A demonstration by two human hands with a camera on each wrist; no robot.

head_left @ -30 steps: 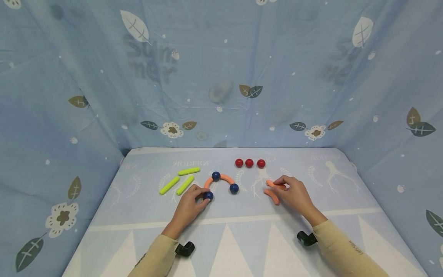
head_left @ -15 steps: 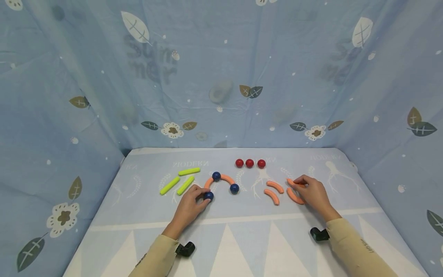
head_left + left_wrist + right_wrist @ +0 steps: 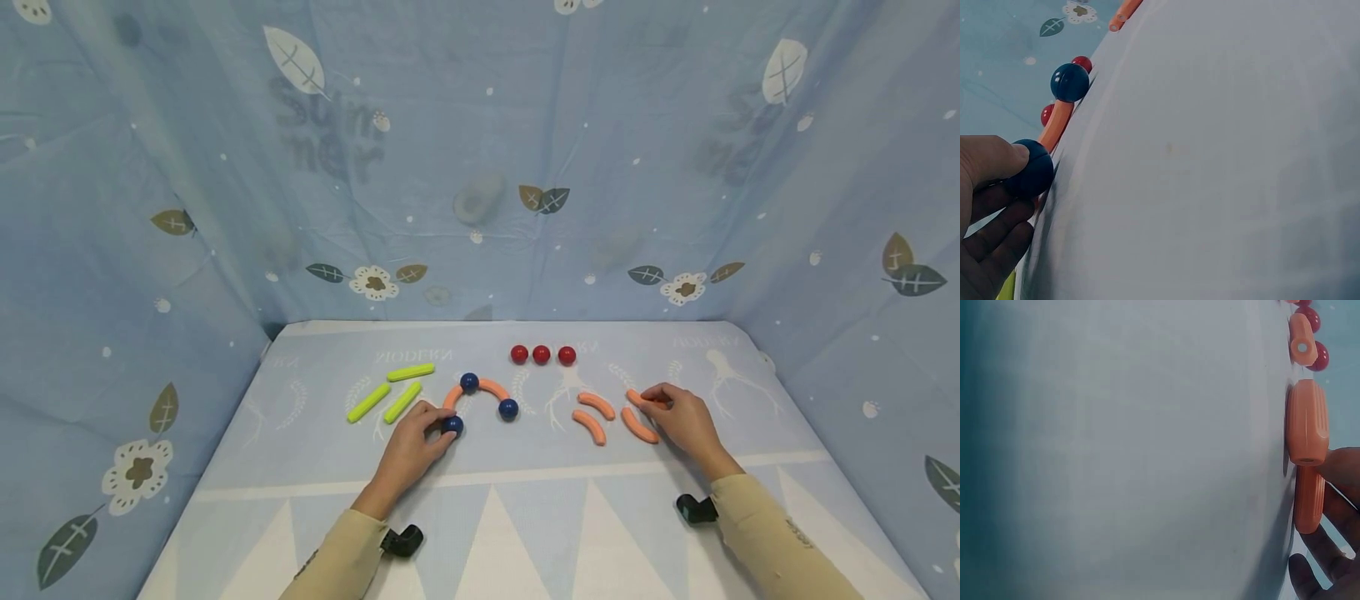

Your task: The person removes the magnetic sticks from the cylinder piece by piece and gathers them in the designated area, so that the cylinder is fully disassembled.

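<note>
In the head view my left hand (image 3: 411, 443) pinches a blue ball (image 3: 453, 425) between thumb and fingers. That ball ends an arch of orange curved rods (image 3: 493, 387), with another blue ball (image 3: 469, 382) on top and a third blue ball (image 3: 508, 408) at its right end. The left wrist view shows the thumb on the gripped ball (image 3: 1032, 169). My right hand (image 3: 681, 417) pinches an orange curved rod (image 3: 636, 397), partly hidden by the fingers. Just in front of it lies a loose orange rod (image 3: 640, 425). The right wrist view shows the held rod (image 3: 1310, 500) behind this nearer rod (image 3: 1308, 422).
Two more orange curved rods, an upper one (image 3: 597, 405) and a lower one (image 3: 589, 427), lie between the arch and my right hand. Several green sticks (image 3: 368, 403) lie left of the arch. Three red balls (image 3: 542, 355) line up at the back of the table (image 3: 525, 500).
My right hand has moved right, from the left pair of orange rods to the rod at the far right, shifting that rod slightly right. My left hand keeps its place on the blue ball.
</note>
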